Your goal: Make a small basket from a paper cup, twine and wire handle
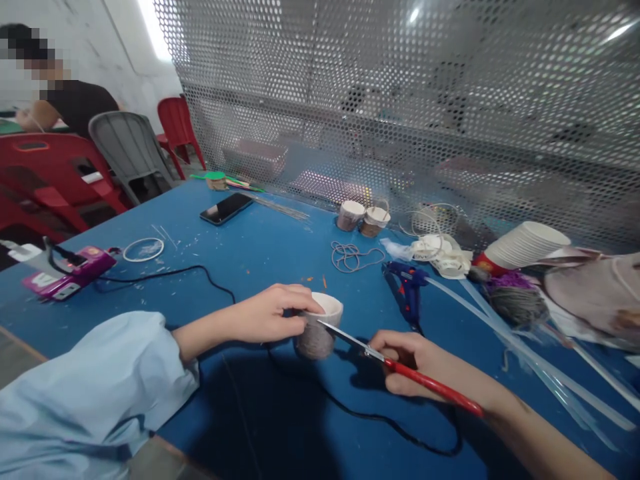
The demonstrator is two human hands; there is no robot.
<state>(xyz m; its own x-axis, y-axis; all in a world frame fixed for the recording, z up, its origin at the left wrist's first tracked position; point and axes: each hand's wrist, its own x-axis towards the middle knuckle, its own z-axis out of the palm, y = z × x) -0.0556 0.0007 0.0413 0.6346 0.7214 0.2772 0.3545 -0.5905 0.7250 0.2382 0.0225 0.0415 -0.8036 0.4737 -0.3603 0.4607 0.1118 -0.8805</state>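
I can read no text for certain; the dark letters on the white scraps stay too small.

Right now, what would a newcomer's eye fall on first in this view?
The red-handled scissors in the right hand, their tip at or close to the side of the small cup that the left hand grips by its rim. Next, the blue glue gun beyond the right hand, and the purple power strip at the picture's left.
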